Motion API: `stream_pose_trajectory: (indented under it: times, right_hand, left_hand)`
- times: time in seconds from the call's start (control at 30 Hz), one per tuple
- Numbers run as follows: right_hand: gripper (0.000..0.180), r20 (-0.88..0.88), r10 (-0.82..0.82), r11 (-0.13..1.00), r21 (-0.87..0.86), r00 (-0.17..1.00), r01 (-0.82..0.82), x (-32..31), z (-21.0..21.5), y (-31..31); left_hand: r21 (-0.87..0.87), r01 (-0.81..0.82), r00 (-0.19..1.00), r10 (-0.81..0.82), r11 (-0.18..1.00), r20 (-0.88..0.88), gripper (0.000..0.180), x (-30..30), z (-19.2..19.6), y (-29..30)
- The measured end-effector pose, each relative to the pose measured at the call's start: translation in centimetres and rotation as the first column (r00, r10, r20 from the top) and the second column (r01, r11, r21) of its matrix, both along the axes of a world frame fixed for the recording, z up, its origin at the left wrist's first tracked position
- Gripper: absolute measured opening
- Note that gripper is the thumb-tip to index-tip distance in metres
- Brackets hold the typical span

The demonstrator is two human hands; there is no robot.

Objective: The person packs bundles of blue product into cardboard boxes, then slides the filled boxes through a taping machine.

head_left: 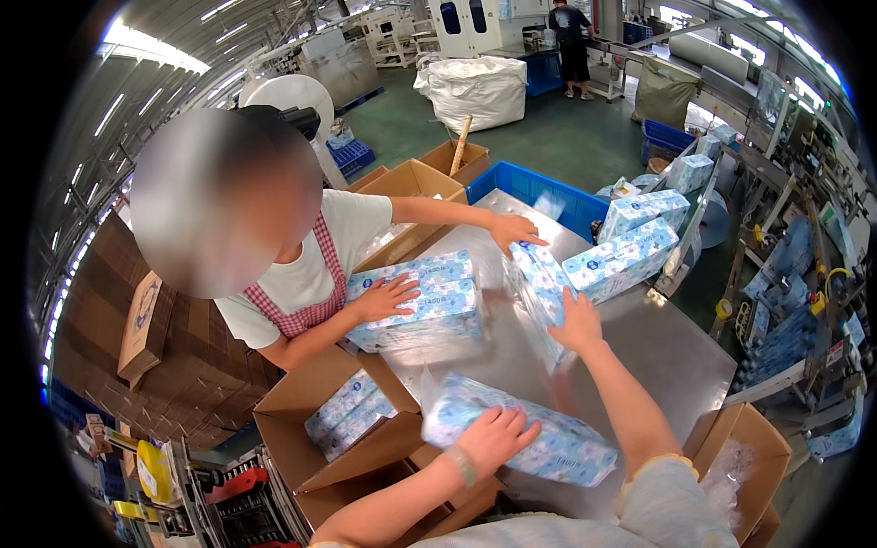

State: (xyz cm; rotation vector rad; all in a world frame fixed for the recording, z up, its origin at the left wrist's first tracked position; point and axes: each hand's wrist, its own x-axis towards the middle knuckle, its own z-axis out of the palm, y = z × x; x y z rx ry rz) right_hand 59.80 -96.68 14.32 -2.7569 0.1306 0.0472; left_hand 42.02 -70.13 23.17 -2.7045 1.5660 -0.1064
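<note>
My left hand [498,443] lies over a long blue-and-white floral tissue pack [571,447] at the table's near side, fingers bent across its top. Loose clear film sticks out at the pack's left end. Farther off, my right hand [577,324] grips the side of another floral tissue pack [541,274], thumb and fingers against its wrap. A co-worker's hand [516,233] touches the far end of that same pack. The co-worker's other hand [385,300] rests on packs [429,306] standing side by side at the left.
A steel table [639,356] lies under the packs. Two more packs [621,260] sit at its right, by a machine chute. An open carton [338,457] with packs stands near left, another carton [749,447] with clear film near right. A blue crate [530,187] borders the far edge.
</note>
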Motion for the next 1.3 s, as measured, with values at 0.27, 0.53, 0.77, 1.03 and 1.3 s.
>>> stream_pose_trajectory:
  times: [0.27,0.53,0.77,1.03,1.3]
  right_hand:
    - [0.07,0.209,-0.267,0.959,0.15,0.941,0.239,-1.6,-2.2,-5.3]
    - [0.083,0.115,-0.513,0.857,0.018,0.851,0.514,12.3,-4.8,-6.3]
    - [0.056,0.072,-0.507,0.839,-0.185,0.859,0.511,14.8,-8.5,-13.3]
    - [0.031,0.236,-0.004,0.997,0.081,0.972,-0.015,-5.5,-4.5,-1.7]
    - [0.117,0.085,0.115,0.985,-0.135,0.99,-0.103,-15.3,-0.9,4.7]
  left_hand:
    - [-0.421,-0.5,0.865,0.455,0.757,-0.21,0.071,-8.8,8.2,15.6]
    - [-0.251,-0.901,0.431,0.669,0.353,-0.605,0.067,-24.3,-1.5,21.5]
    - [-0.006,-0.827,0.468,0.682,0.562,-0.561,0.074,-23.7,-6.8,21.1]
    - [0.274,-0.66,0.429,0.65,0.699,-0.627,0.087,-20.1,-10.9,18.9]
    - [0.265,-0.597,0.544,0.625,0.757,-0.56,0.069,-21.0,-24.6,20.2]
